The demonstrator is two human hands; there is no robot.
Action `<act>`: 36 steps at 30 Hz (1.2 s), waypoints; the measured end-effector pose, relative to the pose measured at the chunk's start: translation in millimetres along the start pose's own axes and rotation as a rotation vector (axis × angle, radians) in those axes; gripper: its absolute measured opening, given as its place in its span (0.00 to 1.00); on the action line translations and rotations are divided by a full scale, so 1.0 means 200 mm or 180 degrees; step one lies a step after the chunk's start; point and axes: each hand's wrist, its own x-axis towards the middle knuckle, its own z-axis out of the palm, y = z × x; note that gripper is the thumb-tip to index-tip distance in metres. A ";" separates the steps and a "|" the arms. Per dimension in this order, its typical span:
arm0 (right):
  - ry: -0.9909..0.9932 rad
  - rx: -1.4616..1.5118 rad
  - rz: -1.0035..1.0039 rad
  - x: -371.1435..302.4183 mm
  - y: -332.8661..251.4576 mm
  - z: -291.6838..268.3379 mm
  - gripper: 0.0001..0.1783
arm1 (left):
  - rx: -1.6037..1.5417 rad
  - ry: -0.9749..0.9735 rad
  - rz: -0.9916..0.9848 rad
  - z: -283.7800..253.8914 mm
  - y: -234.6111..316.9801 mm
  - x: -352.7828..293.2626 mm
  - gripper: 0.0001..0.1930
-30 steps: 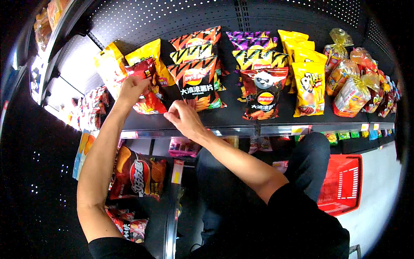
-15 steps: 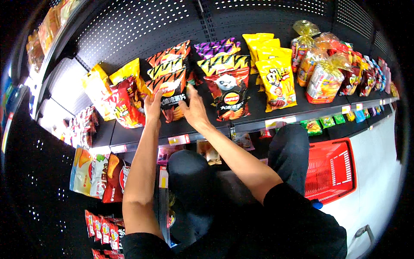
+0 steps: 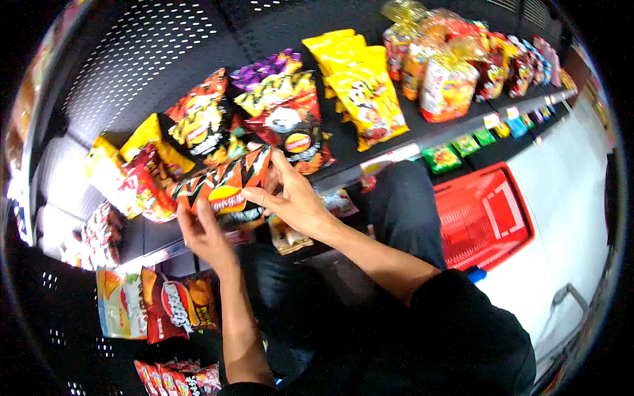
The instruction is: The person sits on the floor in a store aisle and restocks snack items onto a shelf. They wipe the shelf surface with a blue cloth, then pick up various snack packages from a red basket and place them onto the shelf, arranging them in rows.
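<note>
A black and orange striped chip bag is held tilted in front of the shelf between both my hands. My right hand grips its right end, thumb across the front and fingers behind. At the lower left edge, my left hand holds the bag with its fingers up against it; part of that grip is hidden. Behind it stand a yellow and black striped bag and a red and black chip bag. Left of the held bag lean red snack bags and a yellow bag.
Yellow snack bags and clear-wrapped snack packs line the shelf to the right. A red basket sits on the floor at right, beside my knee. Larger bags hang or stand on a lower shelf at left.
The striped chip bag has come off its row toward me, now tipped sideways in both hands. The view has shifted, and the bag behind it shows.
</note>
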 end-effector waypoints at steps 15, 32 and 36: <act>0.1976 -0.1163 -0.0549 -0.71 -0.62 -1.12 0.09 | -0.1025 -0.1736 0.0194 0.47 0.44 -0.52 0.22; 0.2524 -0.1189 0.1497 -1.58 0.77 -2.20 0.12 | -0.1116 -0.0472 -0.0089 0.51 -0.18 0.07 0.14; 0.2584 -0.2478 0.1250 -1.58 0.84 -2.38 0.13 | -0.1310 0.0004 -0.0334 0.52 -0.39 0.29 0.13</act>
